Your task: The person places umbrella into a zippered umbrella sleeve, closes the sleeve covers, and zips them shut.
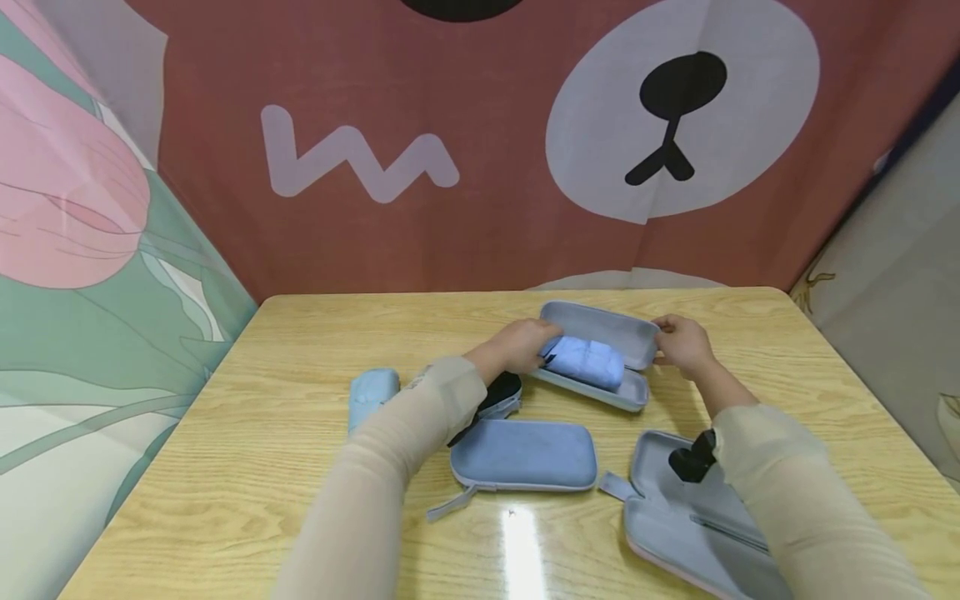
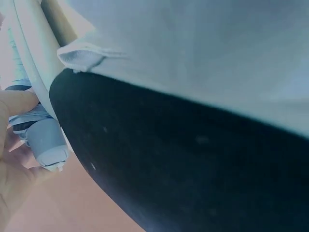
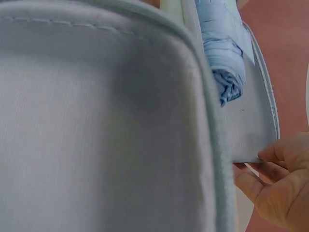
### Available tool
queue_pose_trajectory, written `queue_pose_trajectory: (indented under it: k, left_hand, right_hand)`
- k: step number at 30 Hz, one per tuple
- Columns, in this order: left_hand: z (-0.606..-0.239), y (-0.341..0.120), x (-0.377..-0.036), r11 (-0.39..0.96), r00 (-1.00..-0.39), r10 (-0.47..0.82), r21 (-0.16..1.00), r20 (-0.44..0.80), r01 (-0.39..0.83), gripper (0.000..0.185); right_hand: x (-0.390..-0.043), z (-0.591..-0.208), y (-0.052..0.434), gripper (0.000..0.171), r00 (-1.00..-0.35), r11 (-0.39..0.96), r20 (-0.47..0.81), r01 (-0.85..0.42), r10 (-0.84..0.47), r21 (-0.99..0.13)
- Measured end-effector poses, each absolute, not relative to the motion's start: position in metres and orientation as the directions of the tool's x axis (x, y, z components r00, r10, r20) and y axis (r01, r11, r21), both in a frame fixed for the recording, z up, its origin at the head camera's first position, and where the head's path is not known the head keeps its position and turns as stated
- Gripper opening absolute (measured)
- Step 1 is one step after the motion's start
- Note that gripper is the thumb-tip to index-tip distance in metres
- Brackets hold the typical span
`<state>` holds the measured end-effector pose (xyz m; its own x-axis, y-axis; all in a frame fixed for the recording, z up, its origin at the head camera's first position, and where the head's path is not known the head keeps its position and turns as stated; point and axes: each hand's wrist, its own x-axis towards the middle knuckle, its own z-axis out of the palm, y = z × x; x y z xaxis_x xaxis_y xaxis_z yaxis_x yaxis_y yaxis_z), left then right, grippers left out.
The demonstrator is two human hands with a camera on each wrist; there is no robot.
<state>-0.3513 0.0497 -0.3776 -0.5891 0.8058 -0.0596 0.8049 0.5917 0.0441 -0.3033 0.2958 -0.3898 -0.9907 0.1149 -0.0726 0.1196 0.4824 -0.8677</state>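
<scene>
A grey-blue zip case point(image 1: 600, 325) lies unfolded toward the back of the table. In it rests a compact folding umbrella point(image 1: 585, 362) of light blue cloth, rolled up. My left hand point(image 1: 521, 343) grips the umbrella's handle end; the left wrist view shows thumb and fingers around the stubby grey-blue handle point(image 2: 48, 145). At the case's right end, my right hand point(image 1: 684, 343) pinches the edge of the raised half. From the right wrist, thumb and fingers appear at the rim corner, apart from the rolled cloth point(image 3: 224, 58).
A closed blue case point(image 1: 525, 454) lies in front, with a black case point(image 1: 501, 392) behind it, partly under my left sleeve. Another grey case point(image 1: 667, 517) lies unfolded at front right, below my right forearm. A light blue item point(image 1: 372, 393) stands at left.
</scene>
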Motion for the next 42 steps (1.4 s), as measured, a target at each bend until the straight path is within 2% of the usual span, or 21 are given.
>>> queue_pose_trajectory:
  k: [12,20,24,37,42]
  left_hand:
    - [-0.385,0.065,-0.347,0.593,-0.584,0.799,0.023,-0.140,0.805,0.049]
    - [-0.390,0.073,-0.348,0.535,-0.521,0.836,0.041,-0.174,0.844,0.048]
    - [-0.391,0.074,-0.347,0.534,-0.514,0.835,0.064,-0.197,0.843,0.049]
    - [-0.396,0.075,-0.349,0.582,-0.532,0.789,0.099,-0.307,0.807,0.061]
    - [-0.396,0.066,-0.355,0.625,-0.573,0.763,0.117,-0.297,0.772,0.062]
  right_hand:
    - [-0.306,-0.387,0.294,0.039,-0.986,0.469,-0.047,0.117,0.159,-0.875]
    - [-0.309,-0.388,0.295,0.038,-0.985,0.469,-0.048,0.122,0.168,-0.874]
    - [-0.309,-0.387,0.294,0.038,-0.984,0.470,-0.055,0.130,0.171,-0.873]
    - [-0.311,-0.391,0.298,0.037,-0.984,0.427,-0.042,0.114,0.173,-0.897]
    - [-0.309,-0.390,0.296,0.040,-0.986,0.395,-0.065,0.121,0.150,-0.911]
